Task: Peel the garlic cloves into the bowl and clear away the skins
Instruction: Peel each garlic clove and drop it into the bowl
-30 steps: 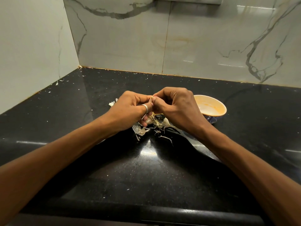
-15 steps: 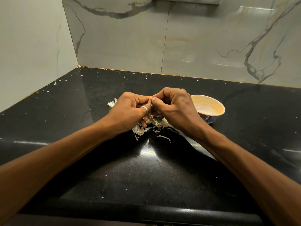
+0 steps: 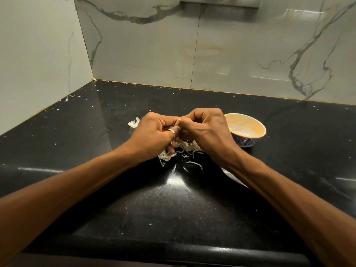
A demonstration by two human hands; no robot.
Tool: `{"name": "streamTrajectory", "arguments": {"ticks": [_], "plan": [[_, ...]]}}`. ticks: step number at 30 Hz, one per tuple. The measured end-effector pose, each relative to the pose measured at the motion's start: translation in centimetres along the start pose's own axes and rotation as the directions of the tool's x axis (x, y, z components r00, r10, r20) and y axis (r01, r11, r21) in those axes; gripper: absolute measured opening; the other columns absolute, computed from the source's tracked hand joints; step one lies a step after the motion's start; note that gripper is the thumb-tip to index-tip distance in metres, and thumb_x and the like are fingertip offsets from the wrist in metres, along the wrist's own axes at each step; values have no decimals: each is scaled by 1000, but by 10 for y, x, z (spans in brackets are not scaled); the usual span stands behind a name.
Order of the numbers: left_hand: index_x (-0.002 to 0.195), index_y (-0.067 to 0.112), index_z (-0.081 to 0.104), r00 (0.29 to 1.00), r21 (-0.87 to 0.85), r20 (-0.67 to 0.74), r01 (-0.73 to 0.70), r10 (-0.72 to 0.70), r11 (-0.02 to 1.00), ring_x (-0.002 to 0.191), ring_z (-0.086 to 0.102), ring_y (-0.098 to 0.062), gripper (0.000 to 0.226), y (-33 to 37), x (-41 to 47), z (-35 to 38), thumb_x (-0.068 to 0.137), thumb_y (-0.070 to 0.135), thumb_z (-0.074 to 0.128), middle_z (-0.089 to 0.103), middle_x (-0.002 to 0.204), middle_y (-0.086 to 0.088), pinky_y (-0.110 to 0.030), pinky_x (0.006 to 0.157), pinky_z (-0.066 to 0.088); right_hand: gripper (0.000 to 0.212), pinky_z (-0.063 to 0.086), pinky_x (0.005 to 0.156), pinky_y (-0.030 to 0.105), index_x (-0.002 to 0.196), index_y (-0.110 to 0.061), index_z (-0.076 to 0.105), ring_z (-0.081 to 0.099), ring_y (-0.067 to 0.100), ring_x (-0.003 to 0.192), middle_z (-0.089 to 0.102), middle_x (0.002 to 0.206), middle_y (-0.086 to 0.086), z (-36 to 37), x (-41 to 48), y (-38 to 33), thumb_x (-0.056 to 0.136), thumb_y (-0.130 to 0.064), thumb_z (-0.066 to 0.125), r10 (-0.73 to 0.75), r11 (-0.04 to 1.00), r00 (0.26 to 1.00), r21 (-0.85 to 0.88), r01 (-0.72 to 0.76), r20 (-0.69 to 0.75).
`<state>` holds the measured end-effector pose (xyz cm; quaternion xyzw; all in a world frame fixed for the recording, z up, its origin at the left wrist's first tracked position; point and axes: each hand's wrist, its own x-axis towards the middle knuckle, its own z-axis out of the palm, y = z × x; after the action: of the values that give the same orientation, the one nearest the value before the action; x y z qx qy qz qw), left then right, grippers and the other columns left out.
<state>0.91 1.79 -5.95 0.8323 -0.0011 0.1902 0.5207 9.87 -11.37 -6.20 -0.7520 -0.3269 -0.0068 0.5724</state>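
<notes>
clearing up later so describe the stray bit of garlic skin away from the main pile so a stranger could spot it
On the black countertop, look just past the left hand, on its outer side. A curled white scrap of garlic skin lies there alone, separate from the bigger skin pile nearer the counter's front edge, and far from the bowl.

A single wide-angle camera, worn on the head, is looking forward and down from above the near edge of the black speckled stone worktop (image 3: 173, 209). It is facing the grey-veined white marble wall panels (image 3: 240, 54) along the far edge, with the far left corner in view. Both forearms are reaching in from the bottom corners. The left hand (image 3: 152, 135) and right hand (image 3: 206, 130), pinching a small pale garlic clove (image 3: 179, 120), are sitting near mid-frame, fairly close to the lens.
</notes>
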Motion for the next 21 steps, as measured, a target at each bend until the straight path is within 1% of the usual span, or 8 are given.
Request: {"name": "streamTrajectory", "arguments": {"ticks": [4, 7, 9, 12, 16, 18, 21], "plan": [[107, 2, 74, 1000, 6, 1, 8, -8, 1000, 47, 56, -6, 25, 0, 0, 0, 99, -5, 52, 58, 63, -8, -23, 48, 54, 29, 61, 70, 57, 68, -19, 74, 74, 30, 71, 74, 68, 4, 2, 1, 3, 64, -46, 66, 7, 1000, 1000, 12, -7, -19], [104, 3, 75, 1000, 20, 2, 6, -6, 1000, 48, 56, -7, 26, 0, -1, 0, 98, -6, 52, 58, 63, -8, -23, 49, 54, 37, 61, 71, 57, 66, -15, 74, 74, 30, 71, 74, 67, 5, 2, 1, 1, 61, -51, 66, 12, 1000, 1000, 20, -11, -23], [102, 7, 76, 1000, 31, 2, 4, -4, 1000, 48, 57, -8, 28, 1, -1, 0, 98, -7, 51, 59, 64, -10, -24, 49, 55, 38, 61, 70, 55, 65, -15, 73, 74, 28, 71, 73, 66, 4, 3, 0, -2, 59, -52, 65, 6, 1000, 999, 12, -5, -31], [100, 16, 75, 1000, 35, -4, -3, 3, 999, 49, 59, -9, 35, 0, 0, 0, 97, -8, 51, 64, 69, -17, -26, 51, 57, 36, 61, 68, 53, 60, -16, 70, 74, 25, 68, 72, 63, 2, 4, -2, -4, 58, -51, 66, 0, 1000, 999, -3, 0, -51], [95, 24, 74, 1000, 43, -17, -8, 9, 999, 48, 62, -13, 40, -2, 0, 0, 96, -9, 52, 64, 64, -11, -28, 52, 56, 29, 61, 66, 54, 59, -15, 69, 74, 27, 67, 71, 61, 2, 6, -1, -2, 64, -43, 75, 7, 1000, 998, 19, -5, -67], [90, 28, 74, 1000, 47, -19, -14, 15, 999, 49, 63, -16, 42, -3, 1, 0, 96, -8, 52, 63, 63, -12, -29, 52, 56, 27, 60, 65, 54, 60, -15, 68, 74, 29, 67, 70, 59, 2, 7, 0, -1, 66, -38, 79, 14, 1000, 997, 27, -12, -82], [88, 25, 75, 1000, 42, -19, -16, 17, 999, 49, 63, -17, 38, -3, 2, 0, 96, -6, 54, 64, 64, -15, -31, 54, 57, 29, 60, 63, 54, 60, -13, 67, 73, 31, 66, 67, 56, 2, 9, 0, -1, 64, -40, 75, 8, 1000, 994, 19, -6, -108]]}}
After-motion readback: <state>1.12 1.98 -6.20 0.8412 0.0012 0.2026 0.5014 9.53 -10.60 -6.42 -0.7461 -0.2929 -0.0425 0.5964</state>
